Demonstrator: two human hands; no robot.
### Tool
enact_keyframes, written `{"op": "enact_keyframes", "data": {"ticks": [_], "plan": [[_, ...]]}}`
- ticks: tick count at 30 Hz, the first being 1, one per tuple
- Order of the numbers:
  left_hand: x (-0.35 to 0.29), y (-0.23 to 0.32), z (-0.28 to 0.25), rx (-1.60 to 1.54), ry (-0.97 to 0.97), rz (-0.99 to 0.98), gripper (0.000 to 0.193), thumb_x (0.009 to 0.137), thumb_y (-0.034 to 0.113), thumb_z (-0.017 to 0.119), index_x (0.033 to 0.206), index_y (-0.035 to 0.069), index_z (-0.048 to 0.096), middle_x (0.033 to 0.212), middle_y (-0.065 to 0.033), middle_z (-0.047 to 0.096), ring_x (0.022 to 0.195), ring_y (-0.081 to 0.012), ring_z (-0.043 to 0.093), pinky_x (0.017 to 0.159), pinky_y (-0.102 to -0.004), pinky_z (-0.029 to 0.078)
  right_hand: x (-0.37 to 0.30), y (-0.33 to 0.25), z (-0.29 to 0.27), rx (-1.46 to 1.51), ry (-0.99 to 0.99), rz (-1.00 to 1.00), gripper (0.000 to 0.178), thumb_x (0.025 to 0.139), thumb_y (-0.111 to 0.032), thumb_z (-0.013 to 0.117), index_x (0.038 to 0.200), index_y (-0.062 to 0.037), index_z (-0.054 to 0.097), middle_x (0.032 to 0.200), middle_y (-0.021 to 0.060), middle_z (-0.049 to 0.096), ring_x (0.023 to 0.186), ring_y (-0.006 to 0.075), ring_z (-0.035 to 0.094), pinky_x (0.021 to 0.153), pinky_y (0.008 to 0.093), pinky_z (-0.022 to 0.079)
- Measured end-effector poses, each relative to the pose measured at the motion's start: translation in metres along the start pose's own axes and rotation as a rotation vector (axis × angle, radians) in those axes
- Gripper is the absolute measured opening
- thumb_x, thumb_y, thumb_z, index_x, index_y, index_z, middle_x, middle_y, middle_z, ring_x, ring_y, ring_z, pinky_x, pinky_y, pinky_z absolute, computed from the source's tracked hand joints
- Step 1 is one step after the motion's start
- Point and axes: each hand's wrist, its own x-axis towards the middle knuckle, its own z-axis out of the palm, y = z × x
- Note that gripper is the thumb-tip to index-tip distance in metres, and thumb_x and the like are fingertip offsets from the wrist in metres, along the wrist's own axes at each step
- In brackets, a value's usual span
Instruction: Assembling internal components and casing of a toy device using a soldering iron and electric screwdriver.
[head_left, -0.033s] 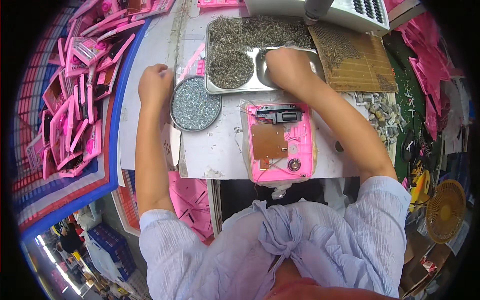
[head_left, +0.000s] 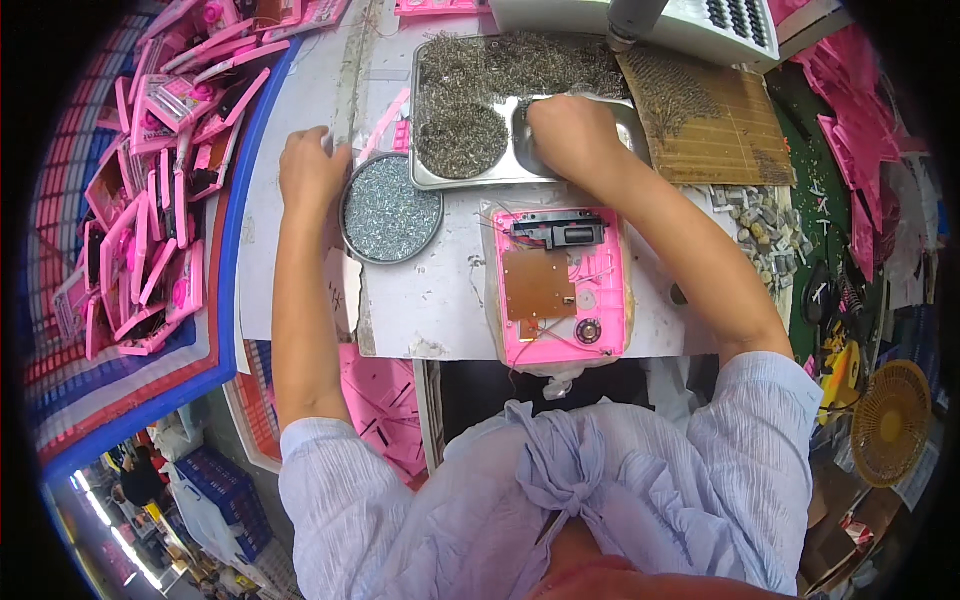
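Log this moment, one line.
left hand: beside round dark-rimmed dish | right hand: over rectangular silver metal tray | pink plastic housing: untouched

Bright light glints off the steel tray [head_left: 480, 181]; straight edges bend near black corners.

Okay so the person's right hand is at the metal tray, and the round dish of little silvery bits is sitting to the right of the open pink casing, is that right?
Not quite: the head view shows the round dish to the left of the open pink casing. The right hand is indeed at the metal tray.
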Motion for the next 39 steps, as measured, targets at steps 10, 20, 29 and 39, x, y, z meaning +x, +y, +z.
{"op": "enact_keyframes", "data": {"ticks": [10, 20, 29, 39], "plan": [[-0.007, 0.177, -0.057, -0.665, -0.101, 0.374, 0.019, 0.087, 0.015, 0.07, 0.103, 0.004, 0.071, 0.095, -0.0102, 0.068, 0.072, -0.0227, 0.062, 0.068, -0.0348, 0.051, -0.014, 0.008, -0.006, 0.074, 0.079, -0.016, 0.015, 0.075, -0.018, 0.068, 0.077, -0.0037, 0.068, 0.078, 0.0166, 0.07, 0.076, 0.0362, 0.07, 0.07, 0.0485, 0.056], [-0.003, 0.192, -0.061, -0.914, -0.545, 0.125, 0.023, 0.095, 0.02, 0.067, 0.107, 0.001, 0.071, 0.088, -0.0064, 0.072, 0.065, -0.0131, 0.06, 0.061, -0.0297, 0.049, -0.049, 0.015, -0.044, 0.141, 0.228, -0.1, 0.02, 0.082, -0.022, 0.067, 0.094, -0.0059, 0.066, 0.071, 0.0148, 0.068, 0.069, 0.0347, 0.069, 0.062, 0.0464, 0.053], [-0.036, 0.226, -0.101, -1.445, -0.759, 0.035, 0.018, 0.098, 0.014, 0.066, 0.109, 0.0, 0.065, 0.086, -0.0026, 0.067, 0.069, -0.0063, 0.059, 0.06, -0.0212, 0.051, -0.102, 0.028, -0.079, 1.256, -0.082, 0.264, 0.028, 0.098, -0.03, 0.064, 0.095, -0.0021, 0.069, 0.06, -0.0082, 0.048, 0.056, 0.0023, 0.04, 0.052, 0.0227, 0.031], [-0.031, 0.228, -0.088, -1.618, -1.052, -0.195, 0.016, 0.099, 0.02, 0.062, 0.096, 0.004, 0.061, 0.078, -0.0026, 0.06, 0.055, -0.0033, 0.047, 0.045, -0.0195, 0.036, -0.094, 0.031, -0.063, 0.841, 0.125, 0.009, 0.033, 0.101, -0.027, 0.058, 0.082, 0.0, 0.062, 0.068, 0.0082, 0.057, 0.064, 0.0201, 0.055, 0.058, 0.0344, 0.043]]}}
